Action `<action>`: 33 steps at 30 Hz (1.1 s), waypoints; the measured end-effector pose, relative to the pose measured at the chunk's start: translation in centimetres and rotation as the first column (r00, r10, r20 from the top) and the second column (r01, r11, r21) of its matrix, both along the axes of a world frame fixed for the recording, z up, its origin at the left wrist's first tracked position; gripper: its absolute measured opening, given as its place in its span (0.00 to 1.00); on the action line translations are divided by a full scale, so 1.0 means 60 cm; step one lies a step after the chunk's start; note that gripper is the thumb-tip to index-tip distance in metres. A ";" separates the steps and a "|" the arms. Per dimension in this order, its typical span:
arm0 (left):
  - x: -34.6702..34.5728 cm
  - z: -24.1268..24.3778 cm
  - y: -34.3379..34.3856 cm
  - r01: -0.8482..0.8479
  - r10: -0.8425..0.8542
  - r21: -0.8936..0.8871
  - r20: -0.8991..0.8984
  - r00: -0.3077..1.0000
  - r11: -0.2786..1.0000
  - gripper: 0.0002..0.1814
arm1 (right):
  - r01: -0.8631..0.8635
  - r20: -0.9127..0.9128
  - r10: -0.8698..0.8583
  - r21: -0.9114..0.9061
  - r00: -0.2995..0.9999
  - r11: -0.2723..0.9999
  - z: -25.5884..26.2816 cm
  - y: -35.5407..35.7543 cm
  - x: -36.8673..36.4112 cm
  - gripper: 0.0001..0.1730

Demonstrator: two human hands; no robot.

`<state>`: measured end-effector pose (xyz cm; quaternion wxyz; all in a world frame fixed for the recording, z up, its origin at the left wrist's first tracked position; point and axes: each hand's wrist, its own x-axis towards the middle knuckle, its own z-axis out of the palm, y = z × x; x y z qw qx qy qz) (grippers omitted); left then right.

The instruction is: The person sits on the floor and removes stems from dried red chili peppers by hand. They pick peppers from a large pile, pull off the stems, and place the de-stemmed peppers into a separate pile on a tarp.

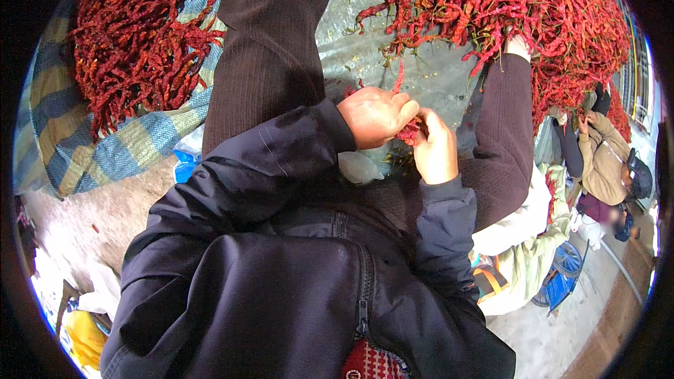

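Note:
My left hand (375, 117) is closed on a dried red chili (399, 78), whose thin end points up past the knuckles. My right hand (436, 146) meets it between my legs, fingers curled around some dried red chilies (409, 132). How many chilies lie in the palms is hidden. Just beyond my hands, a large heap of dried chilies with stems (505, 0) spreads over a greyish plastic sheet (358, 37). To the left lies a second heap of dried chilies (142, 42), on a checked woven tarp (126, 152).
My left leg (268, 47) extends between the heaps; my right foot (518, 47) touches the large heap. Pale sacks (532, 252) stand at right, near a blue wheeled cart (563, 273). A co-worker in a tan top (603, 163) sits beyond, and another person (605, 216) is nearby.

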<state>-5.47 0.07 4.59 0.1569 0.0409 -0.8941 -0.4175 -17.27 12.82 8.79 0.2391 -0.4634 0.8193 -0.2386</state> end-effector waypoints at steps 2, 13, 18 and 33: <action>0.001 -0.002 0.003 -0.039 0.044 -0.063 0.070 0.997 0.997 0.14 | -0.173 -0.343 0.164 0.004 0.925 0.985 -0.003 -0.007 -0.003 0.06; 0.009 0.002 -0.060 -0.232 0.416 0.924 0.090 0.905 0.304 0.08 | 0.142 0.244 -0.199 0.234 0.949 0.962 -0.055 -0.096 -0.113 0.15; 0.005 -0.041 -0.067 -0.307 0.337 0.944 0.253 0.907 0.117 0.06 | 0.127 0.030 -0.138 0.224 0.990 0.966 -0.136 -0.123 -0.150 0.12; 0.005 -0.018 -0.052 -0.278 0.416 0.704 -0.027 0.909 0.654 0.08 | 0.170 0.267 -0.232 0.236 0.935 0.957 0.001 -0.023 -0.096 0.09</action>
